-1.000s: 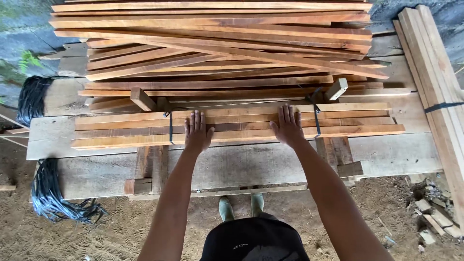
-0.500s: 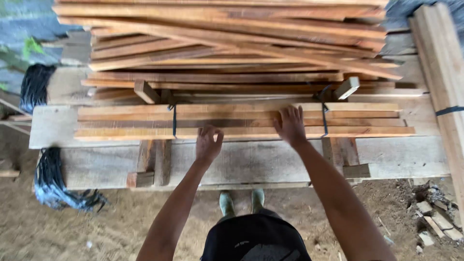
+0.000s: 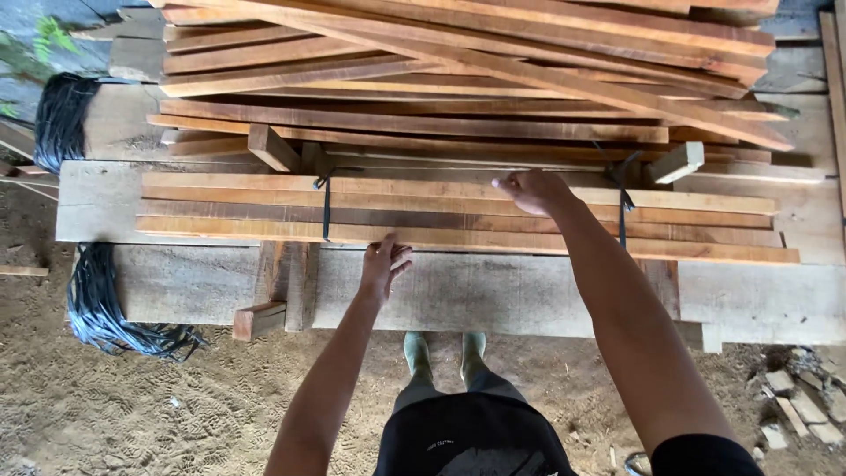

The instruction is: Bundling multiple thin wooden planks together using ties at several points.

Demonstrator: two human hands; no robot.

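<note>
Head view: hands (image 3: 385, 262) (image 3: 531, 189) curled on strapped slat bundle (image 3: 458, 216); loose plank pile (image 3: 458, 79) behind.

Loose heap of wooden slats (image 3: 458, 79) behind, black strap coils (image 3: 106, 304) at left, sandy ground (image 3: 115, 414) below.

— What sort of place is this?

— A rough timber yard or outdoor woodworking site. A big loose stack of long reddish-brown sawn wooden slats (image 3: 458, 79) fills a weathered grey plank bench (image 3: 493, 291).

— Anything else?

— Below the bench lies bare sandy dirt ground (image 3: 115, 405). At its left end hang bundles of black plastic strapping (image 3: 97, 300), and stone rubble (image 3: 802, 401) sits at its right.
</note>
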